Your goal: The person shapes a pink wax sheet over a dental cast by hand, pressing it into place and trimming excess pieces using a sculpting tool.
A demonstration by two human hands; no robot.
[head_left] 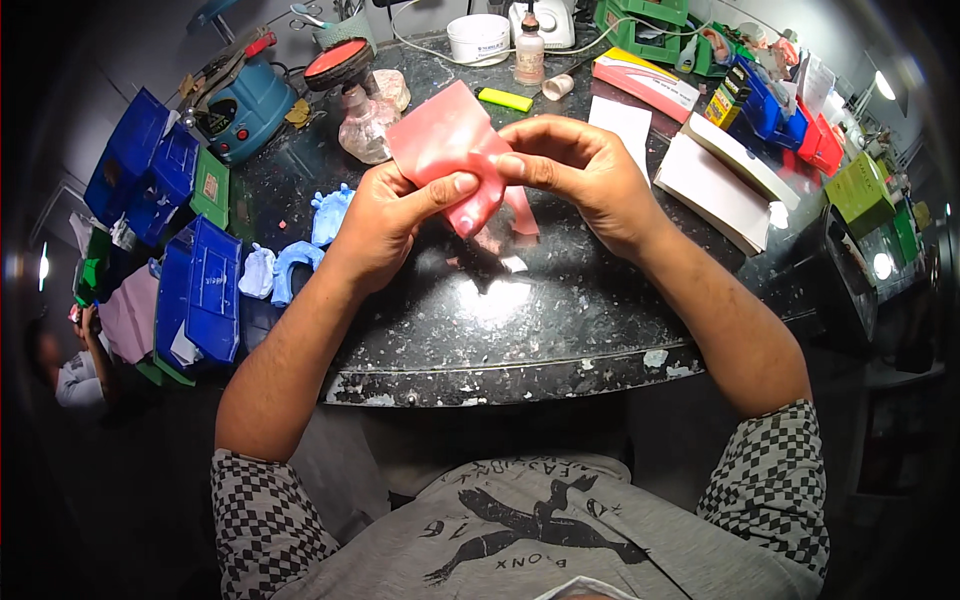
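Observation:
Over the bench, both my hands grip a pink wax sheet (442, 128), its lower part bent and bulging between my thumbs. My left hand (385, 220) closes round the sheet's left side, thumb pressed on the front. From the right, my right hand (595, 180) pinches the bent part with thumb and bent fingers. Whether something lies under the wax is hidden. Cut pink wax pieces (522, 215) lie on the bench just below the sheet. Blue dental casts (293, 268) and a whitish one (257, 272) sit left of my left forearm.
The dark, speckled bench (480, 365) has a curved front edge. Blue bins (205, 290) stand left, near a blue machine (250, 105). Behind the wax are a glass burner (368, 125), a yellow-green lighter (505, 99) and a dropper bottle (530, 55). Open white boxes (715, 190) lie right.

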